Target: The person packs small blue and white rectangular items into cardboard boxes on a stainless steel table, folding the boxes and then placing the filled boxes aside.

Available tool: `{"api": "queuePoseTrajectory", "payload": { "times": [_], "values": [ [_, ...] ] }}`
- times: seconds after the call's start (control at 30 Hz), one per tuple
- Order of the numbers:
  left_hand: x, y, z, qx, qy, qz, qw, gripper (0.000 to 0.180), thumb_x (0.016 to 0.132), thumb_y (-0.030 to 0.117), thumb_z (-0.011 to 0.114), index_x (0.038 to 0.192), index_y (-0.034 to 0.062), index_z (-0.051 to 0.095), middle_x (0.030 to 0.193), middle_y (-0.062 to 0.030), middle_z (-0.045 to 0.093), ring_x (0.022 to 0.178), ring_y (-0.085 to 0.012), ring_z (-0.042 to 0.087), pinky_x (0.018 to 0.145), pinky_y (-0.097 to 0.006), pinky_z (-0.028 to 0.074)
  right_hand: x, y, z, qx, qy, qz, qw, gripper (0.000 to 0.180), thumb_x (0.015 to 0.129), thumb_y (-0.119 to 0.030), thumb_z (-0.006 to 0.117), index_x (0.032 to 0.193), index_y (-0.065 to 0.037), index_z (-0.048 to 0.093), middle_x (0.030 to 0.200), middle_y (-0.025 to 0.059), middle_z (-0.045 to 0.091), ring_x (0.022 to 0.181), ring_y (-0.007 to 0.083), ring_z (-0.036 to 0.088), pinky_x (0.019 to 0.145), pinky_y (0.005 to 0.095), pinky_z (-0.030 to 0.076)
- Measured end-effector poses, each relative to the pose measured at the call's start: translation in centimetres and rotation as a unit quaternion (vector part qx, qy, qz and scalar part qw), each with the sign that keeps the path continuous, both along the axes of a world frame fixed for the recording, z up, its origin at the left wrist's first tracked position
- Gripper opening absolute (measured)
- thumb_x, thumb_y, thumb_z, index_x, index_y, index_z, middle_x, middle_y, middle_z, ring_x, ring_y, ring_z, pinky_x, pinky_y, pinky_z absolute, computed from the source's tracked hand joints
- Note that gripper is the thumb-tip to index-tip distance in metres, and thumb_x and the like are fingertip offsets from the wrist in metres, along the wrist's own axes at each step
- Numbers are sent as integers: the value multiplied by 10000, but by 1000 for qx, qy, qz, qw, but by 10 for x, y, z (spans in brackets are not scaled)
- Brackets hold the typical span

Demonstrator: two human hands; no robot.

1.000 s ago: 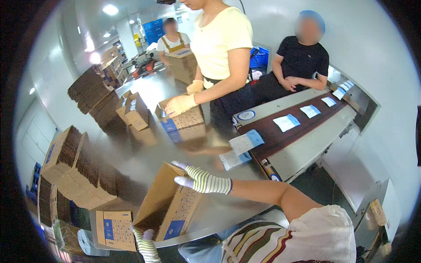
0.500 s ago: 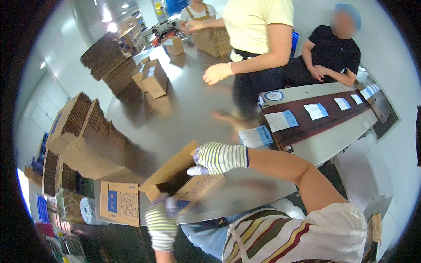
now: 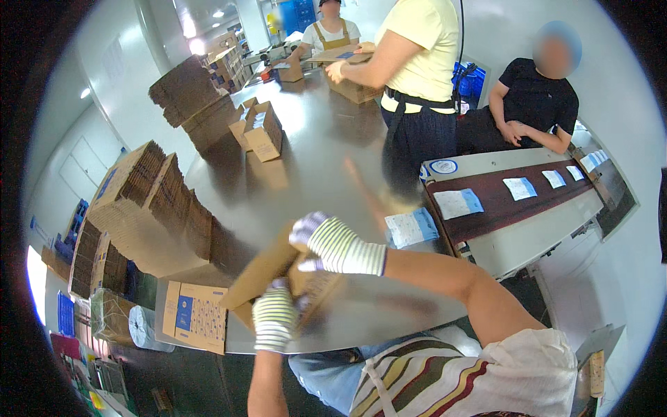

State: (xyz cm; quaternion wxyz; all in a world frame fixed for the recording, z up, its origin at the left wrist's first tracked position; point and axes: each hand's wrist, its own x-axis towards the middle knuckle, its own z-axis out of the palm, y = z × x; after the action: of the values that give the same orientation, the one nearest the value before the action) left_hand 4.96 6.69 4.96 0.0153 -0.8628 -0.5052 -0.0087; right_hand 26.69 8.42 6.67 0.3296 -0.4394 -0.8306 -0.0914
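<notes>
Steel table (image 3: 326,160) underneath, both gloved hands, left hand (image 3: 274,318) and right hand (image 3: 333,243), clamp the cardboard box (image 3: 267,267); best squaring corners firmly.

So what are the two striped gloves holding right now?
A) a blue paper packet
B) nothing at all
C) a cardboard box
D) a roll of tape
C: both the left hand and the right hand, in striped gloves, grip a brown cardboard box over the edge of the shiny metal table; the blue paper packet lies apart on the table.
</notes>
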Motion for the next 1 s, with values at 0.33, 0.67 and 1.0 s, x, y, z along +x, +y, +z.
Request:
{"api": "queuePoseTrajectory", "payload": {
  "times": [0.33,0.67,1.0],
  "values": [
    [-36,-60,-141,-369,-650,229,624,552,856,449,599,1185,18,494,1084,-71,556,942,-161,528,894,-334,425,-52,-46,33,-188,25,28,981,515,744,-289,685,1129,4,509,1024,200,612,929,335,618,785,401,514],
    [-126,-76,15,190,-78,-10,979,606,627,69,743,1183,65,503,1159,-153,496,1049,-350,521,957,-458,410,-33,-14,-24,-178,-259,230,921,549,704,-319,710,1168,-81,540,1143,110,591,1100,296,548,881,421,468],
    [-43,-34,6,-16,-103,-239,966,584,747,204,659,1243,4,425,702,-123,627,586,-294,601,610,-407,477,117,47,-22,-205,-13,38,978,521,718,-377,723,1066,-27,555,1137,170,546,1057,352,512,902,428,418]
  ]
}}
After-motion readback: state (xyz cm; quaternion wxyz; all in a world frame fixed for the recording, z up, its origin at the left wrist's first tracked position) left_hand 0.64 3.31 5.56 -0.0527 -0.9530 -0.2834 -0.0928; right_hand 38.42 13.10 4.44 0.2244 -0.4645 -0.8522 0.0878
